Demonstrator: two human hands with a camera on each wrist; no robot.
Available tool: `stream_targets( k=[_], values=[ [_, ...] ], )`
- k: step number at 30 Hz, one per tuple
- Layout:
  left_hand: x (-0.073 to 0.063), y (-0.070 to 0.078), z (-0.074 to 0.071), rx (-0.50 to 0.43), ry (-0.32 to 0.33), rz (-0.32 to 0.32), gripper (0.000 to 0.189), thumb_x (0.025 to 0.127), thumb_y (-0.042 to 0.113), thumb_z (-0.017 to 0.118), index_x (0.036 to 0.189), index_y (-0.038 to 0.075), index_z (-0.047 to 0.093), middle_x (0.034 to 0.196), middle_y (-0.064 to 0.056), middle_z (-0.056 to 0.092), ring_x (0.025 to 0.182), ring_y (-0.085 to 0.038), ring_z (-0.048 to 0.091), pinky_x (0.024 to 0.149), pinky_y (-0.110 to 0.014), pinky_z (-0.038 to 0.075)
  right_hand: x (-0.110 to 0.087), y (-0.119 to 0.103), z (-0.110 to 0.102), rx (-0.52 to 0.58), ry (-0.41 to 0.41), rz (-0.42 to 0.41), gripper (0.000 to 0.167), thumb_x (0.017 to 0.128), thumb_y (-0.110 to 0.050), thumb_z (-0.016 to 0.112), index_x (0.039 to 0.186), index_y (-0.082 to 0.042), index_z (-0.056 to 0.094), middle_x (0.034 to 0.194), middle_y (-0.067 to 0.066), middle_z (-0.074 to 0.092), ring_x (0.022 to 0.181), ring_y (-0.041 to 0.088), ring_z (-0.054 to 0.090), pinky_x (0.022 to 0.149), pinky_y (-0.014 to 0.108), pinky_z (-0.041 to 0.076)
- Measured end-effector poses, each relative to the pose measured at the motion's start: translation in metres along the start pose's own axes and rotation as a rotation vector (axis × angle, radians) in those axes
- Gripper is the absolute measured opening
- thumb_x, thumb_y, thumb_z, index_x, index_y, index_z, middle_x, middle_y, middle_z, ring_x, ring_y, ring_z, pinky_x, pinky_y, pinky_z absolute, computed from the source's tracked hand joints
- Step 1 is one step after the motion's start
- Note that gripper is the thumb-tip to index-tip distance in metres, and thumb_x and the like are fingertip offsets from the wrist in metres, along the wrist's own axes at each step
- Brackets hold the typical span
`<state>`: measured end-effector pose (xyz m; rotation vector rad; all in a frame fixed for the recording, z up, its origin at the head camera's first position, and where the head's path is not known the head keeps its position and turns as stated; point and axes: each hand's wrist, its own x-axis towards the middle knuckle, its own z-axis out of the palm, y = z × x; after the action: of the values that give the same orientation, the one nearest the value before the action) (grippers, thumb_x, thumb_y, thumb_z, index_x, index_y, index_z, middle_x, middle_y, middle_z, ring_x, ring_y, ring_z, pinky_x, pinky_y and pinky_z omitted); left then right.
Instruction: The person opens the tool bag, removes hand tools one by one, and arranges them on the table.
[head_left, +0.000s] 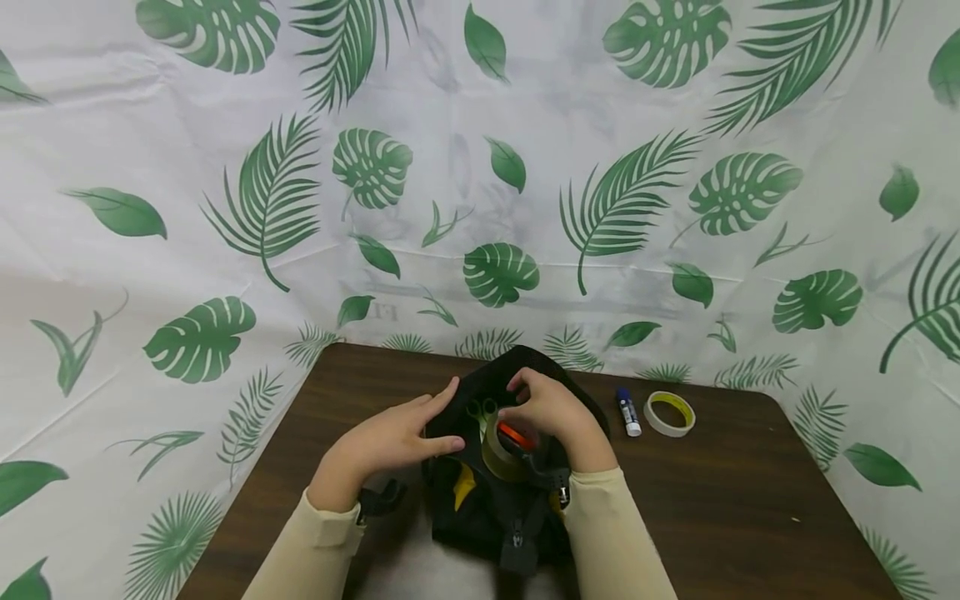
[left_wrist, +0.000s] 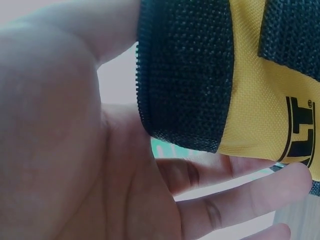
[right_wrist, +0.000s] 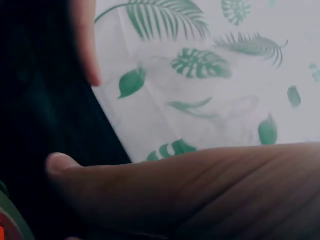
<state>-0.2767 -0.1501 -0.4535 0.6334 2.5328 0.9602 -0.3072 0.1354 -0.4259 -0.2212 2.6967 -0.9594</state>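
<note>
A black and yellow zippered bag [head_left: 468, 521] stands on the table with its mouth open. Inside are a roll of tape [head_left: 492, 458], a red-orange object [head_left: 516, 436] within its ring, and green-handled scissors [head_left: 482, 408]. My left hand [head_left: 386, 440] is at the bag's left side, thumb over the mouth and fingers extended. The left wrist view shows the bag's zippered edge [left_wrist: 145, 95] between that thumb and the fingers. My right hand [head_left: 553, 410] hovers over the mouth, thumb and index fingertip apart with nothing between them. Its thumb tip [right_wrist: 62, 162] is near the tape roll.
To the bag's right, a blue-capped glue stick [head_left: 628, 412] and a white tape roll with a yellow core [head_left: 669, 431] lie on the dark wooden table [head_left: 720, 517]. A white leaf-printed sheet [head_left: 450, 208] hangs behind and at both sides. Small specks dot the table's right side.
</note>
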Motion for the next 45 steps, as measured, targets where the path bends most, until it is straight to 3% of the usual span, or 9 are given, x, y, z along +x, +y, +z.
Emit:
stream_targets(
  k=[6,12,18,27,30,35,40,45],
  values=[
    [-0.001,0.002,-0.001,0.005,-0.005,0.001,0.098,0.099,0.074,0.063,0.175,0.045,0.008,0.182,-0.005,0.025,0.166,-0.036,0.032,0.13,-0.065,0.033,0.006,0.017,0.007,-0.007,-0.109,0.025,0.036,0.101,-0.026,0.081,0.129,-0.006,0.07,0.118,0.01,0.074,0.096,0.022,0.071,0.085,0.043,0.063],
    [-0.001,0.002,0.001,0.008,-0.006,-0.001,0.097,0.1,0.074,0.063,0.174,0.045,0.007,0.181,-0.006,0.026,0.166,-0.037,0.032,0.13,-0.065,0.033,0.006,0.028,0.014,-0.011,-0.19,0.036,0.035,0.102,-0.023,0.078,0.131,-0.002,0.072,0.113,0.009,0.075,0.091,0.022,0.073,0.084,0.043,0.065],
    [0.0,0.002,0.001,0.004,-0.004,-0.001,0.098,0.1,0.073,0.064,0.175,0.043,0.009,0.181,-0.006,0.026,0.166,-0.037,0.032,0.13,-0.065,0.033,0.009,0.034,0.019,-0.025,-0.221,0.025,0.038,0.102,-0.019,0.078,0.135,-0.002,0.07,0.109,0.008,0.074,0.089,0.022,0.07,0.081,0.04,0.061],
    [-0.001,0.002,0.001,0.0,-0.009,0.004,0.098,0.1,0.072,0.065,0.175,0.042,0.009,0.181,-0.006,0.026,0.166,-0.037,0.033,0.13,-0.065,0.033,0.008,0.032,0.02,0.034,-0.238,0.015,0.03,0.097,-0.007,0.08,0.124,-0.007,0.068,0.103,0.009,0.07,0.083,0.023,0.069,0.072,0.036,0.058],
    [-0.001,0.002,0.0,0.003,-0.007,0.002,0.098,0.1,0.072,0.064,0.175,0.043,0.009,0.181,-0.006,0.026,0.166,-0.037,0.033,0.13,-0.065,0.033,0.007,0.031,0.017,0.014,-0.206,-0.011,0.029,0.097,-0.006,0.079,0.124,-0.009,0.068,0.103,0.008,0.07,0.082,0.023,0.068,0.072,0.037,0.057],
    [0.0,0.003,0.0,0.0,-0.004,-0.001,0.097,0.1,0.073,0.064,0.175,0.044,0.009,0.181,-0.007,0.026,0.165,-0.037,0.033,0.13,-0.065,0.033,0.003,0.028,0.008,-0.017,-0.059,-0.049,0.019,0.101,-0.009,0.073,0.12,-0.013,0.072,0.104,0.005,0.072,0.084,0.02,0.066,0.075,0.037,0.058],
    [0.001,0.002,0.0,0.001,-0.002,-0.004,0.097,0.099,0.073,0.064,0.174,0.046,0.01,0.181,-0.005,0.027,0.166,-0.037,0.031,0.13,-0.066,0.033,-0.013,0.024,-0.008,0.08,0.041,-0.098,0.014,0.105,-0.011,0.071,0.118,-0.013,0.071,0.102,0.008,0.071,0.08,0.025,0.067,0.069,0.035,0.056],
    [0.0,0.002,0.001,0.002,-0.003,-0.001,0.097,0.1,0.073,0.064,0.175,0.045,0.01,0.181,-0.003,0.026,0.167,-0.037,0.028,0.13,-0.066,0.031,-0.035,0.025,-0.02,0.139,0.126,-0.153,0.018,0.106,-0.014,0.073,0.124,-0.017,0.072,0.102,0.007,0.072,0.083,0.022,0.071,0.072,0.034,0.064]
  ],
)
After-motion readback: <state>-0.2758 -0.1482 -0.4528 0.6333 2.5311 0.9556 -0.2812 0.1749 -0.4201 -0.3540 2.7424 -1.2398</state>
